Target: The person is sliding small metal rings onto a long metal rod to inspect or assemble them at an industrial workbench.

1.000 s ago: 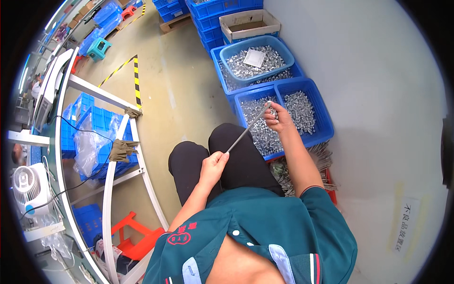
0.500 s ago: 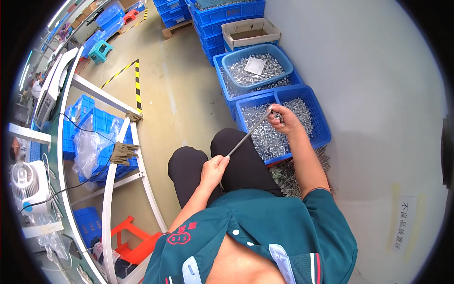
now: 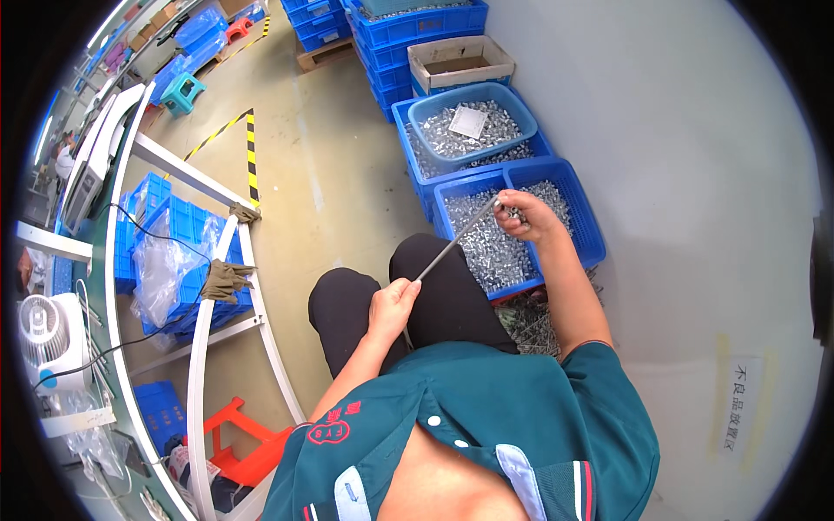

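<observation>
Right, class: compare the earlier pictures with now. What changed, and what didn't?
The right hand has shifted slightly rightward in the picture; the divided blue basket appears slightly lower. No new grasp or release shows: the left hand still holds the rod, the right hand small metal parts by its tip.

On my remote feed I'm picking out a white paper sign (image 3: 738, 408) on the pale wall (image 3: 686, 260), dark characters running down it in clear view! And here, across the teal shirt (image 3: 495, 382), a red embroidered emblem (image 3: 329, 431), letters inside an outline, characters above. Pale print on the blue bin (image 3: 162, 415), faint marks on the white card (image 3: 468, 122): both too small for me to read.
</observation>
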`<state>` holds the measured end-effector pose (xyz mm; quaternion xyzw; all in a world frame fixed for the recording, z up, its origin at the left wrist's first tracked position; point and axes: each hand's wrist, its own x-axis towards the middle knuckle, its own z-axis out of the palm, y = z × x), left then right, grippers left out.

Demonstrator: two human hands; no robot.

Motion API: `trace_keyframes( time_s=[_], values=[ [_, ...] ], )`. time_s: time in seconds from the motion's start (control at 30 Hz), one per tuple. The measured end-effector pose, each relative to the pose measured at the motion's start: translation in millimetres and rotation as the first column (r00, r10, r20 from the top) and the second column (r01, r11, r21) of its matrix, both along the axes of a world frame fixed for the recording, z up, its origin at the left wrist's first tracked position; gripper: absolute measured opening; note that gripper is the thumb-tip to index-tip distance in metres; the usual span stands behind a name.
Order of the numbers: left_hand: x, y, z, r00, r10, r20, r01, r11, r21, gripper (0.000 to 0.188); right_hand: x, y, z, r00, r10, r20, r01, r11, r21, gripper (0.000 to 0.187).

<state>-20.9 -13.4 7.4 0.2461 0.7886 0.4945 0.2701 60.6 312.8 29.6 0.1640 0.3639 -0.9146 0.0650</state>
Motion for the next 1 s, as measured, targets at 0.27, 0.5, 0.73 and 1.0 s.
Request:
trace_keyframes(
  time_s=[0.27, 0.5, 0.73, 1.0],
  values=[
    [-5.5, 4.0, 0.0, 0.993, -0.040, -0.114, 0.034, 0.998, -0.049, 0.037, 5.5, 9.4, -3.8, 0.994, -0.104, -0.023, 0.102, 0.992, -0.068, 0.014],
    [-11.5, 10.5, 8.7, 0.982, -0.046, -0.183, 0.034, 0.997, -0.069, 0.034, 5.5, 8.0, 6.3, 0.992, -0.128, -0.004, 0.128, 0.992, 0.005, 0.012],
    [-12.1, 11.6, -0.4, 0.979, -0.016, -0.203, 0.011, 1.000, -0.030, 0.031, 1.1, 8.2, 15.4, 0.991, -0.115, 0.063, 0.102, 0.979, 0.178, 0.014],
    [-14.2, 12.7, -3.7, 0.971, -0.022, -0.239, 0.023, 1.000, 0.001, 0.034, -1.7, -7.4, 26.9, 0.981, -0.187, 0.059, 0.167, 0.954, 0.250, 0.018]
  ],
)
